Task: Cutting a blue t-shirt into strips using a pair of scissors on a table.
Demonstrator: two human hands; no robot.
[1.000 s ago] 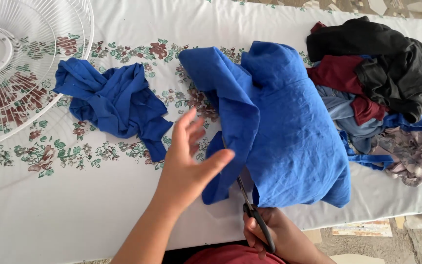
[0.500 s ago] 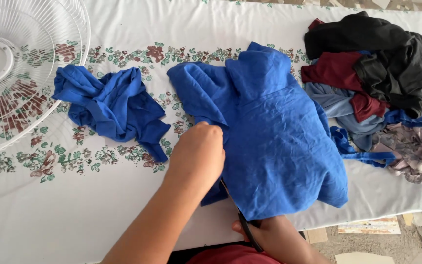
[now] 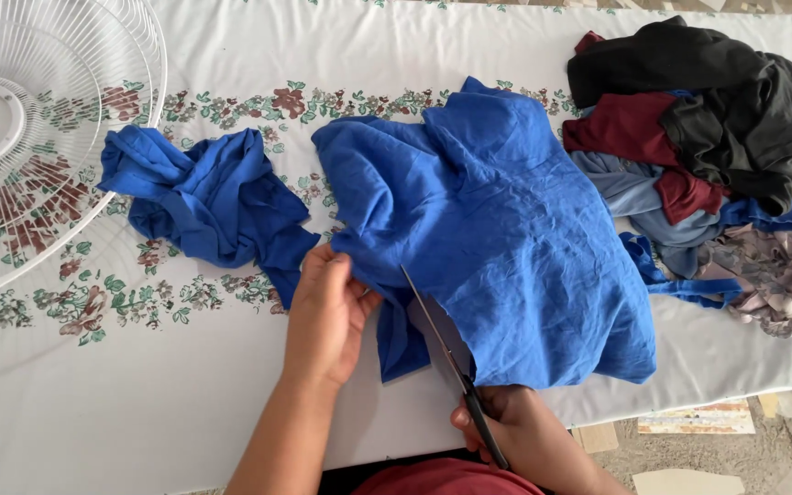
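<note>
A large blue cloth lies spread on the white floral tablecloth. My left hand pinches the cloth's left edge and holds it down. My right hand grips dark scissors at the table's near edge. The blades are open and point up-left into a cut that runs into the cloth from its lower edge. A narrow blue strip hangs between my two hands.
A crumpled blue cloth lies to the left. A white wire fan guard rests at the far left. A pile of black, maroon, blue and patterned clothes fills the right end. Paper scraps lie on the floor below.
My left hand came down from open above the cloth to pinching its left edge. The cloth was pulled flatter. The scissors moved up into the cloth and a cut now shows.
</note>
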